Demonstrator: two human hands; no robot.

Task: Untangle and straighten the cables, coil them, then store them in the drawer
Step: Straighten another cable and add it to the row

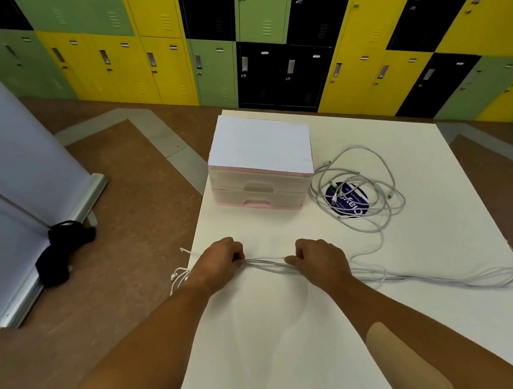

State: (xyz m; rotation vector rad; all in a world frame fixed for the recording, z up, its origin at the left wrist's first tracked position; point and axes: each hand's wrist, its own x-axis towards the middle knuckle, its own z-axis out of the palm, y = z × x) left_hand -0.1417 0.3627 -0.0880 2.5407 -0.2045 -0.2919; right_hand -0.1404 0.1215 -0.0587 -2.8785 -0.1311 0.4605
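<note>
A bundle of white cables (266, 265) lies stretched across the white table (289, 328) in front of me. My left hand (220, 262) grips the bundle near its left end, where plug ends hang over the table's left edge. My right hand (317, 260) pinches the same bundle a short way to the right. The strands run on rightward to the table's right edge. A loose tangle of grey-white cables (361, 187) lies to the right of a small pink-and-white drawer unit (261, 188), whose two drawers are closed.
A round dark blue sticker (351, 200) sits under the tangle. A black cloth (62, 250) lies on the brown floor at the foot of a grey partition (20, 180) on the left. Coloured lockers (238, 43) line the back wall.
</note>
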